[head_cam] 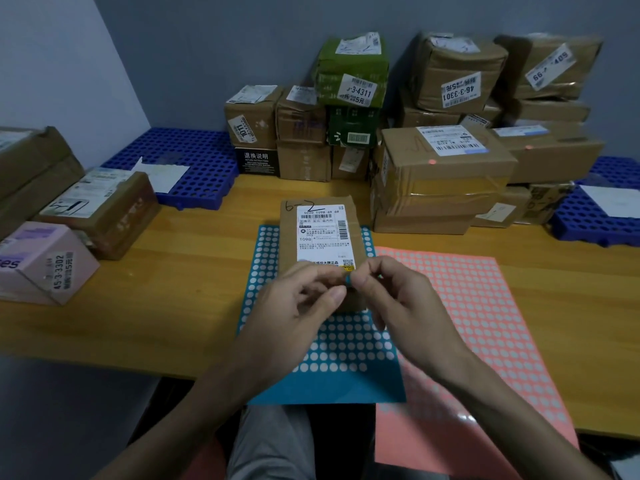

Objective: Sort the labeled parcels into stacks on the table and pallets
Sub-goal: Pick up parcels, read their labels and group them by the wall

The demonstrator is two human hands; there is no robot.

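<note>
The left hand point(294, 306) and right hand point(401, 299) hide the parcel's point(322, 233) near end. The blue speck point(347, 279) their fingers point(338, 295) pinch is too small to identify.

I count roughly twenty parcels point(322, 233), two blue pallets point(180, 157) point(588, 225), two sticker sheets point(332, 382) point(485, 306).

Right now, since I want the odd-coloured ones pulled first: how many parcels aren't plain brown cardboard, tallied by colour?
Green: 2, the light green parcel and the dark green parcel under it
Black: 1, the black parcel
Pink: 1, the pale pink parcel
Total: 4
</note>
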